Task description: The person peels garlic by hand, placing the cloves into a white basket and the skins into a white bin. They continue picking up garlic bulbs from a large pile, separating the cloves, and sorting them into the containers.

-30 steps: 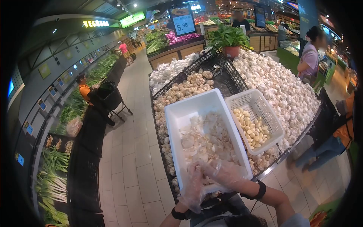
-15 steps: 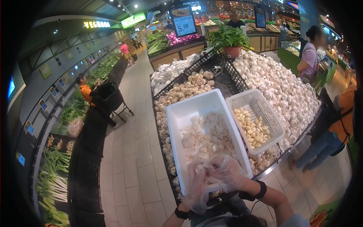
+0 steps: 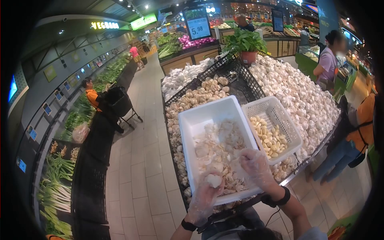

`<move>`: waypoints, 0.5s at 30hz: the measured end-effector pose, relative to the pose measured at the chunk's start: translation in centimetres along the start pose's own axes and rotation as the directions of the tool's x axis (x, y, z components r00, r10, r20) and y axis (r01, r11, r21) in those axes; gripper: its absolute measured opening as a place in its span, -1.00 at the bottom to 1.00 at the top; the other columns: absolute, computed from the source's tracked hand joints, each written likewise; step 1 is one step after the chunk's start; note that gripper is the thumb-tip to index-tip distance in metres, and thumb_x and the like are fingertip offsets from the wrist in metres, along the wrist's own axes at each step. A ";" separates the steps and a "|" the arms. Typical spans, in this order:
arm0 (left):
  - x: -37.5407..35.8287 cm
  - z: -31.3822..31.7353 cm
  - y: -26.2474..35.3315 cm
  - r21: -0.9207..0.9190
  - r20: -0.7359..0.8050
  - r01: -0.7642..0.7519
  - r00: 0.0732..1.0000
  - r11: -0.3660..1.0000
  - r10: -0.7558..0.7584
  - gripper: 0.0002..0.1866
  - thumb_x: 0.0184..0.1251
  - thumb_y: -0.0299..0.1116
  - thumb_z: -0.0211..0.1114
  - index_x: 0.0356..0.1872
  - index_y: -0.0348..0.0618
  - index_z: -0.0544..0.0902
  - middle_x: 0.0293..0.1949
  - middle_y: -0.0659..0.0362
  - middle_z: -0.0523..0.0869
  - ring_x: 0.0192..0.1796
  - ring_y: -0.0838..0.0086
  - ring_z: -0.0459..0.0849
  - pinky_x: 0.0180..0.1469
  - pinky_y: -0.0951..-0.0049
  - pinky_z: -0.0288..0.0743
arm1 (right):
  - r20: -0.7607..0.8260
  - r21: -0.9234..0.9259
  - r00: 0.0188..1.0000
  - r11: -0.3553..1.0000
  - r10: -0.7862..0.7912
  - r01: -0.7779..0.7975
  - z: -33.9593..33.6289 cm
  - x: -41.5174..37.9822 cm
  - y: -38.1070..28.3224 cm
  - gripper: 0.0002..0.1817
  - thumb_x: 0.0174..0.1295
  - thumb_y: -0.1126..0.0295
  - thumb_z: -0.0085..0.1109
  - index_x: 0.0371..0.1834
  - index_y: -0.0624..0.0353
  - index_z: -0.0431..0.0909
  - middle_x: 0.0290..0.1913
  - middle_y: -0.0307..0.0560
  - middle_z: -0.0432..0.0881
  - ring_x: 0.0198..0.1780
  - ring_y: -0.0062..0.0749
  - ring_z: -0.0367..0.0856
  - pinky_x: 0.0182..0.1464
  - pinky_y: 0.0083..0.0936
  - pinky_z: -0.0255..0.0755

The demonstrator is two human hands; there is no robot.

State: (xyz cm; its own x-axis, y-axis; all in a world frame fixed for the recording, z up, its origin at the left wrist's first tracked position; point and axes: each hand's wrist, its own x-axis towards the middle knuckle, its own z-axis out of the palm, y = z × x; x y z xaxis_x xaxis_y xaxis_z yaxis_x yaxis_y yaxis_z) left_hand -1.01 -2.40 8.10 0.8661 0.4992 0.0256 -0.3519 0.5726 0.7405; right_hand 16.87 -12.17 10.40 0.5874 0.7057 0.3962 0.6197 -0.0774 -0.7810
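My left hand (image 3: 207,193), in a clear plastic glove, is closed around a white garlic piece (image 3: 214,181) over the near part of the white tub (image 3: 186,140). Loose garlic skins (image 3: 224,140) cover much of the tub's bottom. My right hand (image 3: 256,165), gloved too, is above the tub's right wall with its fingers pressed together; whether something small is between them is hidden. Right of the tub, a white perforated basket (image 3: 277,105) holds peeled garlic cloves (image 3: 272,138).
Whole garlic heads (image 3: 296,92) are heaped around tub and basket. Behind stand a black crate (image 3: 250,82) and a potted plant (image 3: 249,56). A person in orange (image 3: 93,98) is beside a black cart (image 3: 118,102) at left; other people (image 3: 358,138) stand at right.
My hands have moved apart: the right one up and to the right, the left one slightly down. The garlic piece now shows in my left hand. The view has shifted slightly.
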 end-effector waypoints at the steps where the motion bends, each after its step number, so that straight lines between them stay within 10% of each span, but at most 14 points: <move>1: 0.1 0.4 0.2 -0.004 -0.096 0.018 0.995 1.000 -0.018 -0.71 0.42 -0.33 0.01 0.10 -0.14 0.41 -0.16 0.13 0.53 -0.16 0.44 0.50 -0.05 0.45 0.41 | -0.016 -0.078 0.990 0.988 -0.137 0.136 -0.3 0.0 0.1 -0.87 0.11 0.50 0.12 -0.27 0.22 0.58 -0.20 0.11 0.60 -0.20 -0.05 0.60 -0.12 -0.23 0.48; 5: 0.4 -0.2 0.0 -0.033 -0.156 0.047 0.986 0.998 -0.052 -0.72 0.42 -0.38 0.00 0.12 -0.12 0.40 -0.13 0.10 0.54 -0.15 0.46 0.52 -0.10 0.50 0.43 | 0.128 0.038 0.986 0.994 -0.108 0.104 0.7 -0.5 2.4 -0.74 0.10 0.50 0.13 -0.10 0.12 0.58 -0.06 0.09 0.58 -0.10 -0.01 0.59 0.02 -0.24 0.48; 7: 1.0 -2.3 -1.1 0.089 -0.115 0.067 0.992 0.994 -0.056 -0.67 0.42 -0.35 0.06 0.16 -0.12 0.37 -0.13 0.10 0.53 -0.13 0.41 0.52 -0.08 0.43 0.43 | 0.422 -0.281 0.858 0.858 -0.293 0.431 -1.0 -0.1 -1.5 -0.64 0.16 0.38 0.13 0.07 0.01 0.51 -0.03 0.09 0.57 -0.11 -0.01 0.59 -0.01 -0.26 0.49; 9: 1.2 -4.8 -2.4 0.210 -0.078 0.080 0.995 0.974 -0.065 -0.62 0.42 -0.33 0.12 0.20 -0.11 0.34 -0.13 0.10 0.52 -0.10 0.37 0.52 -0.06 0.35 0.43 | 0.419 -0.310 0.885 0.884 -0.205 0.351 0.2 -0.5 -3.1 -0.62 0.20 0.31 0.12 0.11 -0.02 0.48 -0.04 0.09 0.58 -0.12 -0.04 0.61 -0.05 -0.26 0.50; 11: 0.7 -6.9 -3.4 0.934 0.129 -0.101 0.990 0.343 -0.061 -0.53 0.42 -0.36 0.11 0.30 -0.09 0.25 -0.01 0.03 0.53 0.02 0.22 0.56 0.05 0.28 0.45 | 0.414 -0.336 0.903 0.904 -0.112 0.266 1.1 -1.0 -3.2 -0.60 0.24 0.25 0.10 0.16 -0.05 0.45 -0.04 0.08 0.58 -0.14 -0.07 0.62 -0.09 -0.26 0.51; 15: 0.0 -8.4 -4.5 0.916 0.398 -0.393 0.916 -0.080 0.053 -0.40 0.45 -0.32 0.11 0.43 0.08 0.09 0.39 -0.01 0.26 0.32 0.05 0.44 0.25 0.19 0.42 | 0.698 -0.323 0.704 0.934 0.128 0.151 3.0 -0.7 -1.5 -0.24 0.19 -0.09 0.20 0.43 -0.16 0.19 -0.04 0.16 0.59 -0.04 0.04 0.61 0.04 -0.17 0.46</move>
